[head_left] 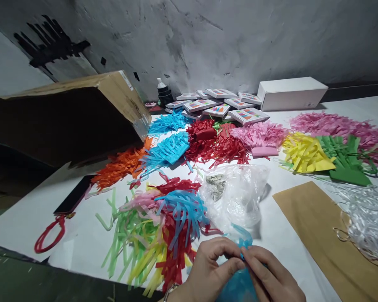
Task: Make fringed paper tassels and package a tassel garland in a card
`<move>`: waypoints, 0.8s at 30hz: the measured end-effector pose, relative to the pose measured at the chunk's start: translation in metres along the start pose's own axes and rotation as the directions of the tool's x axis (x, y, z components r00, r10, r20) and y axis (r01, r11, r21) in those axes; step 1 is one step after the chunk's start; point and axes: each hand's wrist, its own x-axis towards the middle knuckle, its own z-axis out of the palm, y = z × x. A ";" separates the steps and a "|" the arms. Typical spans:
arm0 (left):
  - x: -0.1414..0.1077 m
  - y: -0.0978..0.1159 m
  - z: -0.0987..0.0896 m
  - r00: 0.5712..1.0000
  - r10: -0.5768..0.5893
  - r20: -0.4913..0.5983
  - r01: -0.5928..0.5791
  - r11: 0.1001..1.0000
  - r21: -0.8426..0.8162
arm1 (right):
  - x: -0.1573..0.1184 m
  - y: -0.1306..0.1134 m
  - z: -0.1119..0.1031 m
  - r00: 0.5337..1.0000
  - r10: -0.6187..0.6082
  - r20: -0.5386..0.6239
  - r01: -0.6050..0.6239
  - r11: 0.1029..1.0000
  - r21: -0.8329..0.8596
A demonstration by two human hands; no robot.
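Note:
At the table's front edge both hands meet over a piece of blue tissue paper (239, 285). My left hand (212, 268) pinches it between thumb and forefinger. Against those fingertips, my right hand (267, 272) is closed on the same blue paper. A short blue end sticks out above the fingers, while the wider part hangs below, partly hidden by the hands. To the left lies a pile of fringed tassels, with a blue tassel (184, 205) on top and red, yellow, green and pink strips around it. Beyond the hands rests a clear plastic bag (239, 193).
A large cardboard box (122, 100) and a phone (74, 195) with a red strap are at left. Fringed paper in several colours and flat printed boxes (219, 110) lie behind. A white box (291, 93), brown sheet (318, 226) and white string (368, 218) are at right.

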 end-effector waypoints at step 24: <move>0.118 -0.020 -0.008 0.967 -0.094 0.236 -0.161 0.491 0.856 | 0.021 0.039 -0.001 0.963 0.142 0.231 -0.140 0.990 -0.022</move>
